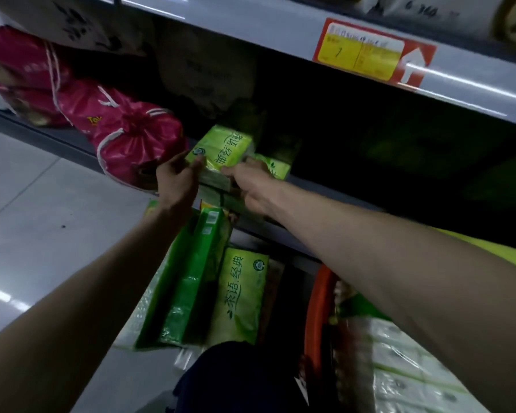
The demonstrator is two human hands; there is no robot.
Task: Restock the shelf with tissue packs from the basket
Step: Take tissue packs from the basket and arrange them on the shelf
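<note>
forearms (370, 263) out; fingers of l hand (176, 178) & r hand (252, 189) clamp tissue pack (221, 146) btwn them: prob light, squashy, slick; hold ends.

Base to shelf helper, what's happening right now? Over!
Left hand grips the green plastic-wrapped tissue pack at the grey shelf edge. Right hand on it too, grip unclear. Pink drawstring bag close on its left.

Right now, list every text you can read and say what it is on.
"茶语.经典": lower tissue pack, green.
The same characters, upside down: held tissue pack.
"To", rest cut off: pink bag.
Price label, yellow and red: too blurred to read.
All other print: too blurred.
</note>
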